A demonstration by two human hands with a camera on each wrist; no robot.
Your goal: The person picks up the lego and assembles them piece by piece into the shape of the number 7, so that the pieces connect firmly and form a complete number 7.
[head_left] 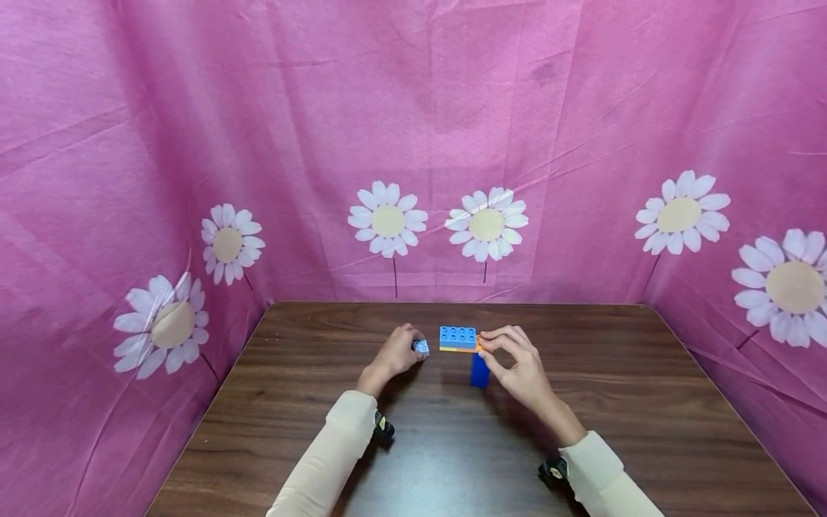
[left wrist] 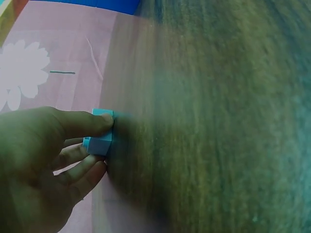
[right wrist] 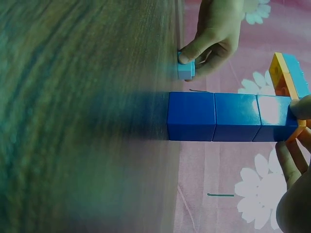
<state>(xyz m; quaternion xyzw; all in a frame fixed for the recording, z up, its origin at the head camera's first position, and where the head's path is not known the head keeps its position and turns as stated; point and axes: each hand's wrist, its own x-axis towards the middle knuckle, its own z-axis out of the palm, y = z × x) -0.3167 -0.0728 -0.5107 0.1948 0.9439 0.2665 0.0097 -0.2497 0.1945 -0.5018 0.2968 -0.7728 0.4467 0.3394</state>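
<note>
My left hand (head_left: 395,353) pinches a small light blue toy brick (head_left: 421,347) between thumb and fingers, low at the tabletop. To its right stands a column of three dark blue bricks (right wrist: 214,116), upright on the table. Across the column's top lies an orange piece (right wrist: 291,86), with a yellow piece (right wrist: 277,69) beside it, reaching out to the left. A longer light blue brick (head_left: 457,336) with several studs sits on that overhang. With thumb and fingertips, my right hand (head_left: 522,366) grips the orange piece at the column's top; its fingers partly hide it.
The brown wooden table (head_left: 601,388) spreads around both hands. A pink cloth (head_left: 310,129) with white flowers hangs behind and along both sides. Dark wrist devices (head_left: 384,429) are worn just below the sleeves' cuffs.
</note>
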